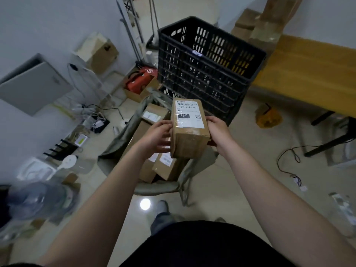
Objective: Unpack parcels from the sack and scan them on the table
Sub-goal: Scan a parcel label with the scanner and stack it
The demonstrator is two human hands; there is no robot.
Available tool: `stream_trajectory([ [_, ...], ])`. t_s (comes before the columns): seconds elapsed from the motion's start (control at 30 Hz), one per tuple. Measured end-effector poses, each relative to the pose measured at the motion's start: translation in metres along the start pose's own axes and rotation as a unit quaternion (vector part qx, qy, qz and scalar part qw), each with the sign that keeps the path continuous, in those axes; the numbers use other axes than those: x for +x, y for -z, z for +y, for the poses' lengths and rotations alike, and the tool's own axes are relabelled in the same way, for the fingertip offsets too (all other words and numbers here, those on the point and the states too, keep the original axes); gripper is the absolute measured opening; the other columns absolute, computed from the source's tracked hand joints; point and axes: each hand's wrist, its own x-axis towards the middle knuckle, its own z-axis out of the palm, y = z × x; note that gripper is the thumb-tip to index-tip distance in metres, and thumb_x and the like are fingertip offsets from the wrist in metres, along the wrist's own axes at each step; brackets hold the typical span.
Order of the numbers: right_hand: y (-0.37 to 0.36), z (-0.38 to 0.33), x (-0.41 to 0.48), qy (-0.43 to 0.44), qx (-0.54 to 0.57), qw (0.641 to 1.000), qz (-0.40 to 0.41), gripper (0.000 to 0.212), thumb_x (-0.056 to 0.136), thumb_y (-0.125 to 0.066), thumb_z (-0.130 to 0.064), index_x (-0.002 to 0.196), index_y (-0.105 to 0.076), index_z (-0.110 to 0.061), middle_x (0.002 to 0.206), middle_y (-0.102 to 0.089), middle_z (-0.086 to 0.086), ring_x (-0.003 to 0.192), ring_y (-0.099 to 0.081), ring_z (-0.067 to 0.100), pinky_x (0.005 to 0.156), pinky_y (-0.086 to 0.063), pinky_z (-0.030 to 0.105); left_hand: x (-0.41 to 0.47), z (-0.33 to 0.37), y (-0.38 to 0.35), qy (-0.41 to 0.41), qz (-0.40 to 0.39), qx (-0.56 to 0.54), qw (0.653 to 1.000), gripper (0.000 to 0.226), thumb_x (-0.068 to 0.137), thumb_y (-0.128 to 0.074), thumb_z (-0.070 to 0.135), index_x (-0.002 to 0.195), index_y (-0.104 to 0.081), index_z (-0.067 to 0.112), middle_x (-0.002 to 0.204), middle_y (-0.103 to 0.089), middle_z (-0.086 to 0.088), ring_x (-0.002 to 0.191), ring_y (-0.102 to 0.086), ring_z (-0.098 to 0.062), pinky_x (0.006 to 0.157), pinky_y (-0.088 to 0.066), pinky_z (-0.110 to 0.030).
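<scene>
Reaching forward from the bottom of the view, both bare forearms converge on one cardboard parcel (189, 130), held up in the air between the two hands. The left hand (157, 137) presses its palm and spread fingers against the parcel's left side at 9 o'clock; the right hand (218, 130) clamps the opposite side at 3 o'clock, fingers wrapped behind and out of sight. Together they grip the box, its long axis pointing away from the person.

The parcel is plain brown, taped over with clear film, and carries a white shipping label (189, 113) on its upper face (a barcode, a black "122" block and a small QR code can be read; the finer print is blurred).

Directly below it lies the open grey sack (123, 135) on the floor, with more brown parcels (154, 114) inside, partly hidden by the hands. At 12 o'clock stands a black crate (208, 70); at 2 o'clock a wooden bench (312, 74) runs off the right edge.
</scene>
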Motion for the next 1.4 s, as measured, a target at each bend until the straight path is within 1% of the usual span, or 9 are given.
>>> stream_trajectory([
  [0.07, -0.048, 0.009, 0.005, -0.028, 0.003, 1.0, -0.009, 0.025, 0.101, -0.056, -0.029, 0.121, -0.07, -0.029, 0.105, -0.078, -0.002, 0.097, -0.073, 0.021, 0.088, -0.06, 0.04, 0.007, -0.013, 0.045, 0.017, 0.0, 0.012, 1.0, 0.021, 0.102, -0.057, 0.041, 0.119, -0.064, 0.031, 0.112, -0.074, -0.008, 0.092, -0.073, -0.031, 0.071, -0.06, -0.039],
  [0.23, -0.148, 0.031, 0.018, -0.119, 0.009, 0.992, -0.029, 0.026, 0.103, -0.046, -0.03, 0.113, -0.07, -0.029, 0.091, -0.077, 0.008, 0.076, -0.073, 0.027, 0.068, -0.059, 0.04, 0.038, -0.042, 0.142, 0.078, -0.005, 0.034, 0.996, 0.014, 0.099, -0.059, 0.053, 0.104, -0.066, 0.042, 0.111, -0.068, -0.009, 0.092, -0.07, -0.025, 0.076, -0.056, -0.034],
  [0.5, -0.213, 0.079, 0.032, -0.278, -0.024, 0.96, -0.016, 0.021, 0.098, -0.043, -0.021, 0.106, -0.062, -0.015, 0.093, -0.074, 0.007, 0.067, -0.071, 0.028, 0.069, -0.058, 0.037, 0.092, -0.082, 0.198, 0.181, -0.058, 0.094, 0.977, 0.049, 0.094, -0.056, 0.067, 0.099, -0.071, 0.021, 0.081, -0.066, 0.002, 0.062, -0.058, -0.015, 0.063, -0.049, -0.029],
  [0.73, -0.236, 0.116, 0.044, -0.337, -0.045, 0.939, -0.042, 0.017, 0.1, -0.054, -0.028, 0.115, -0.05, -0.02, 0.092, -0.06, -0.005, 0.076, -0.075, 0.026, 0.06, -0.057, 0.035, 0.124, -0.108, 0.201, 0.17, -0.091, 0.172, 0.966, 0.042, 0.097, -0.064, 0.049, 0.123, -0.064, 0.016, 0.123, -0.068, -0.01, 0.104, -0.068, -0.03, 0.076, -0.058, -0.038],
  [0.93, -0.251, 0.13, 0.051, -0.362, -0.136, 0.916, -0.104, 0.027, 0.099, -0.049, -0.023, 0.123, -0.055, -0.012, 0.112, -0.071, 0.005, 0.081, -0.076, 0.027, 0.071, -0.061, 0.036, 0.133, -0.138, 0.206, 0.231, -0.134, 0.254, 0.929, 0.05, 0.1, -0.062, 0.043, 0.143, -0.052, 0.018, 0.133, -0.065, -0.009, 0.102, -0.071, -0.031, 0.075, -0.06, -0.041],
  [1.03, -0.25, 0.128, 0.053, -0.343, -0.236, 0.9, -0.128, 0.029, 0.1, -0.051, -0.027, 0.125, -0.054, -0.012, 0.12, -0.064, 0.01, 0.09, -0.069, 0.026, 0.064, -0.06, 0.034, 0.131, -0.149, 0.201, 0.281, -0.144, 0.248, 0.916, 0.048, 0.104, -0.056, 0.043, 0.143, -0.052, 0.016, 0.136, -0.063, -0.01, 0.112, -0.067, -0.031, 0.093, -0.058, -0.047],
  [1.17, -0.228, 0.116, 0.056, -0.297, -0.256, 0.915, -0.092, 0.029, 0.098, -0.047, -0.013, 0.118, -0.067, -0.006, 0.099, -0.067, 0.015, 0.075, -0.064, 0.03, 0.061, -0.059, 0.036, 0.134, -0.119, 0.186, 0.211, -0.109, 0.263, 0.935, 0.048, 0.1, -0.06, 0.042, 0.143, -0.05, 0.021, 0.136, -0.057, -0.003, 0.112, -0.058, -0.028, 0.08, -0.055, -0.042],
  [1.27, -0.197, 0.092, 0.059, -0.227, -0.278, 0.93, -0.083, 0.036, 0.099, -0.052, -0.004, 0.128, -0.07, -0.014, 0.117, -0.06, 0.006, 0.098, -0.067, 0.033, 0.081, -0.063, 0.043, 0.136, -0.078, 0.169, 0.087, -0.061, 0.369, 0.923, 0.047, 0.096, -0.061, 0.039, 0.137, -0.053, 0.016, 0.126, -0.06, -0.006, 0.1, -0.055, -0.024, 0.072, -0.044, -0.032],
  [1.4, -0.128, 0.056, 0.057, -0.157, -0.271, 0.95, -0.009, 0.034, 0.095, -0.053, -0.005, 0.117, -0.073, -0.021, 0.105, -0.065, 0.003, 0.086, -0.065, 0.024, 0.062, -0.056, 0.03, 0.132, -0.024, 0.127, -0.019, -0.049, 0.45, 0.891, 0.019, 0.093, -0.052, 0.022, 0.075, -0.057, 0.016, 0.076, -0.057, -0.003, 0.078, -0.057, -0.025, 0.057, -0.036, -0.031],
])
